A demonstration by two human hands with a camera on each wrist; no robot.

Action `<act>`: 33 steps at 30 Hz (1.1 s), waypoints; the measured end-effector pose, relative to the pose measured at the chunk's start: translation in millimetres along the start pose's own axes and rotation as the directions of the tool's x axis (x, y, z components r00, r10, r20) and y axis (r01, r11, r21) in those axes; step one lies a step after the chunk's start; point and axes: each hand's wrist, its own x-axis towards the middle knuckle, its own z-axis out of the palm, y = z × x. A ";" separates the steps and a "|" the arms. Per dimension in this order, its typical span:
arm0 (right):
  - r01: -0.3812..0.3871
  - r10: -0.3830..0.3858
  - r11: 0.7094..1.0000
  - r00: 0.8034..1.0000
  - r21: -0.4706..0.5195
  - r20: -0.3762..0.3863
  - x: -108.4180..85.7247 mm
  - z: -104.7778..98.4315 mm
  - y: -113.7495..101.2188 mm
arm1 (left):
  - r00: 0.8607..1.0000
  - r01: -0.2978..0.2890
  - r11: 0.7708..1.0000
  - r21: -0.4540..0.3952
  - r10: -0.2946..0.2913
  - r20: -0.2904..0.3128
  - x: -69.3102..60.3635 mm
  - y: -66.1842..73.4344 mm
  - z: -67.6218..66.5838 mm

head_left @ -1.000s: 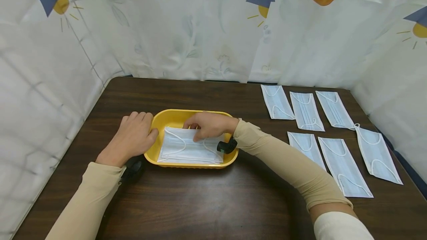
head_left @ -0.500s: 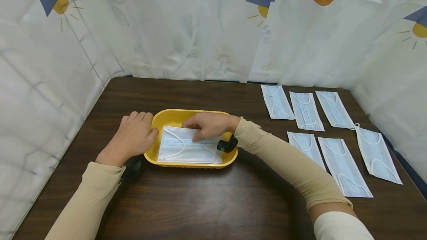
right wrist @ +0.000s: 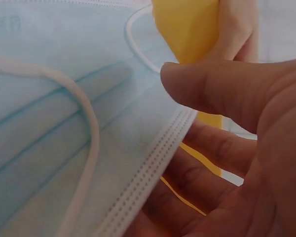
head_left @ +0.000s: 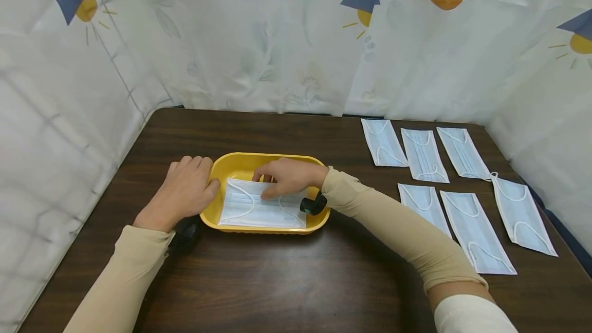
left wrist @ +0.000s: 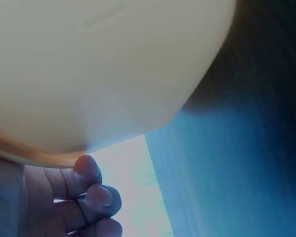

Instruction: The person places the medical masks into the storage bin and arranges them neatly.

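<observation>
In the head view, a shallow yellow tray [head_left: 240, 168] holds a light blue face mask [head_left: 240, 209] with white ear loops, lying lengthwise. My left hand [head_left: 182, 189] grips the tray's left end; in the left wrist view its fingers [left wrist: 101, 197] curl at the rim of the tray [left wrist: 113, 64]. My right hand [head_left: 291, 174] reaches in from the right over the mask's far edge. The right wrist view shows the thumb of that hand [right wrist: 281, 138] over the face of the mask [right wrist: 44, 143] and its fingers behind the edge. Whether another mask lies underneath is hidden.
Several face masks [head_left: 478, 230] lie separately in two uneven rows on the right side of the dark wooden table [head_left: 287, 281]. A patterned white curtain [head_left: 277, 40] hangs behind the table and along its sides.
The thumb of my right hand has moved slightly left and nearer to me. The mask in the tray has shifted slightly, its far edge now lower in view. My left hand has stayed put.
</observation>
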 end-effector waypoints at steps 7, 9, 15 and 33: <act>-0.016 0.016 1.000 0.999 -0.006 -0.041 -13.9 -6.9 -0.1 | 1.000 -0.001 1.000 0.002 0.001 0.007 -0.1 1.5 -1.3; -0.018 0.018 1.000 0.998 -0.006 -0.057 -18.7 -9.4 0.6 | 1.000 -0.005 1.000 0.006 0.004 0.004 0.0 1.5 -1.2; -0.012 0.010 1.000 0.991 -0.013 -0.130 -33.6 -16.9 4.7 | 1.000 -0.004 1.000 0.015 0.004 0.014 0.7 0.7 -0.7; -0.022 0.030 0.999 0.921 0.026 -0.389 -86.9 -30.9 19.9 | 1.000 -0.020 1.000 0.013 0.020 0.022 4.0 -4.3 0.6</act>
